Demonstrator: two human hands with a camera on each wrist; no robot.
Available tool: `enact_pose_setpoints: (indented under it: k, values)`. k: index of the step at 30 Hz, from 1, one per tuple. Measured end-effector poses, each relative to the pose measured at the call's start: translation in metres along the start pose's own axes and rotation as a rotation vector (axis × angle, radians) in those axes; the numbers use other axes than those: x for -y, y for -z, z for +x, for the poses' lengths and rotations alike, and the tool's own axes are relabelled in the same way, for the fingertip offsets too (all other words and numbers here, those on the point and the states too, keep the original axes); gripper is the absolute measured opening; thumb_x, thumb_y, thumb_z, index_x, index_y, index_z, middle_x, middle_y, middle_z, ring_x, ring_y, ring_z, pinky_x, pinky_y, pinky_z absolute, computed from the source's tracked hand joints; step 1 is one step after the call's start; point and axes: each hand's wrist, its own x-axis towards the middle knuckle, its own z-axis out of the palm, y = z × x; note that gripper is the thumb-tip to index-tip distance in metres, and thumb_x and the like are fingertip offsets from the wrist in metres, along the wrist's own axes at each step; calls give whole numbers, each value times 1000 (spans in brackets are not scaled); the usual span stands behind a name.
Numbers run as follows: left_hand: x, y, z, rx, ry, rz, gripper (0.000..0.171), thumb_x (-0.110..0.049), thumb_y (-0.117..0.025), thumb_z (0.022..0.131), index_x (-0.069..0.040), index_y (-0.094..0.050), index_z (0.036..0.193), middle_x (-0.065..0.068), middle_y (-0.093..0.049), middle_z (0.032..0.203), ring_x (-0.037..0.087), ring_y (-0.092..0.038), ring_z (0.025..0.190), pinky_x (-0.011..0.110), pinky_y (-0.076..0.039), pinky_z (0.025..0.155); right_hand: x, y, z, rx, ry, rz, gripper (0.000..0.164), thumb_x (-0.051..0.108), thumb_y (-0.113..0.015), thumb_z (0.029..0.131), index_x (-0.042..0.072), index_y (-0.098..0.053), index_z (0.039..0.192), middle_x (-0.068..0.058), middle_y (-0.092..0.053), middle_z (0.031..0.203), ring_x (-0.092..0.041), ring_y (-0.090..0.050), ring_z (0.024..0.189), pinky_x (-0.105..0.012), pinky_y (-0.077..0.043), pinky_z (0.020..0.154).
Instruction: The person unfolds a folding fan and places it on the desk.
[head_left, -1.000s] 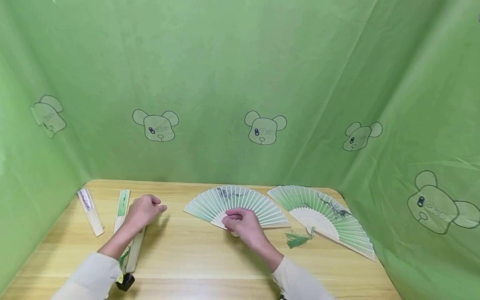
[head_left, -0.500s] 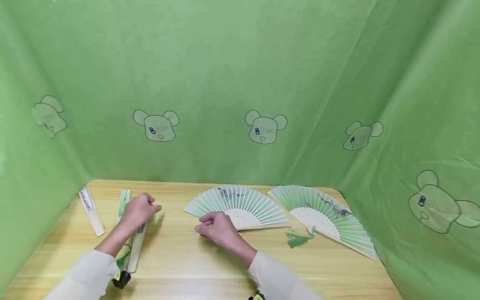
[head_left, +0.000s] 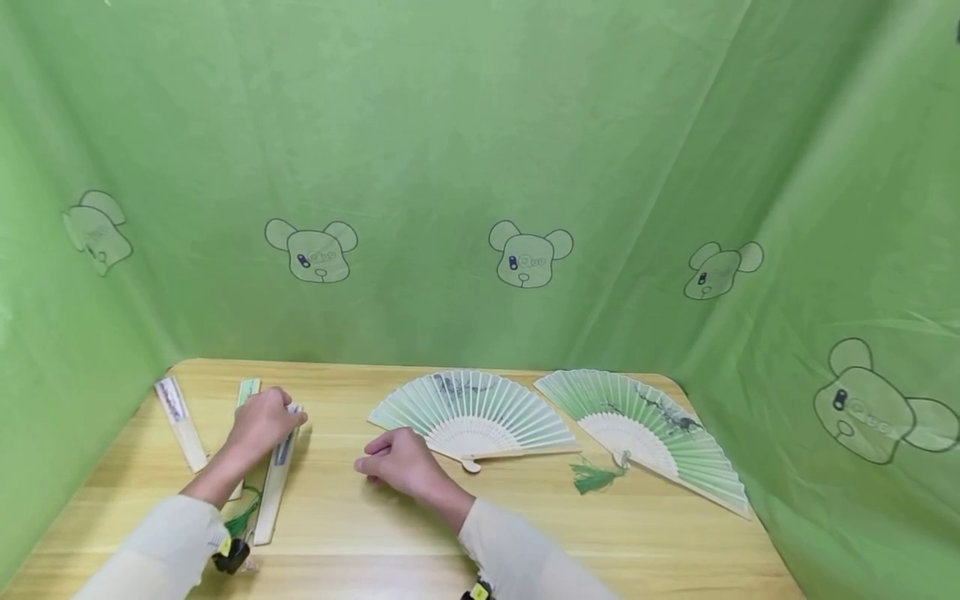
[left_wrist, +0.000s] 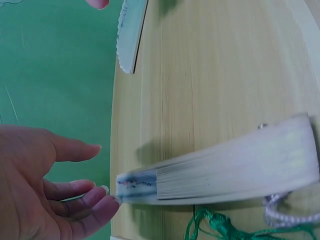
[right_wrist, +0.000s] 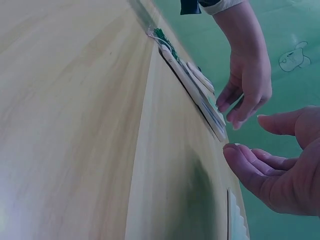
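Observation:
My left hand (head_left: 262, 421) is over the far end of a folded hand fan (head_left: 276, 483) with pale wooden ribs. In the left wrist view the fingertips come right to the edge of the folded fan (left_wrist: 230, 170), with thumb and fingers apart. A second folded fan (head_left: 247, 396), green at its tip, lies partly hidden under that hand and arm. Over the table left of a spread green fan (head_left: 472, 412) hovers my right hand (head_left: 405, 461), holding nothing. Its thumb and fingers are parted in the right wrist view.
Another folded fan (head_left: 182, 425) with a purple print lies at the far left of the wooden table (head_left: 375, 533). On the right is a second spread fan (head_left: 652, 433) with a green tassel (head_left: 592, 477). Green cloth (head_left: 420, 167) walls enclose the back and sides.
My right hand has let go of the middle spread fan and moved left, away from it. My left hand has shifted slightly left, uncovering more of the nearest folded fan.

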Motion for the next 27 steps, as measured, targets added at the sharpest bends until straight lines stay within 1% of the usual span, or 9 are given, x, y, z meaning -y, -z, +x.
enact_pose_setpoints:
  k: [6, 11, 17, 21, 27]
  values:
    - [7, 1, -1, 23, 28, 1, 47, -16, -73, 92, -17, -37, 61, -8, -32, 53, 8, -33, 49, 15, -32, 45, 3, -14, 5, 4, -30, 33, 24, 9, -84, 85, -3, -72, 102, -9, -76, 80, -27, -77, 72, -33, -70, 66]
    - [12, 2, 2, 39, 50, 18, 45, -18, -74, 90, -16, -40, 62, -6, -36, 55, 8, -37, 49, 15, -36, 43, 7, -22, 8, 29, -48, 61, 21, 7, -83, 86, -3, -72, 101, -10, -76, 82, -27, -77, 72, -32, -71, 65]
    - [12, 3, 3, 78, 100, 1, 42, -20, -75, 89, -14, -42, 63, -3, -42, 56, 10, -44, 50, 16, -41, 42, 10, -33, 11, 41, -81, 67, 16, 7, -82, 86, -1, -71, 95, -15, -76, 83, -26, -77, 69, -32, -71, 63]
    - [14, 4, 3, 81, 112, -6, 39, -20, -75, 88, -13, -44, 66, -2, -45, 58, 11, -45, 51, 16, -42, 43, 11, -40, 14, 46, -103, 66, 15, 8, -83, 86, 0, -71, 92, -14, -75, 82, -25, -76, 69, -32, -71, 64]
    - [16, 1, 8, 80, 120, -24, 41, -22, -78, 85, -13, -44, 64, -3, -43, 55, 10, -45, 50, 17, -42, 44, 10, -46, 17, 60, -123, 85, 10, 6, -82, 87, 2, -73, 87, -13, -76, 79, -22, -75, 67, -32, -71, 64]
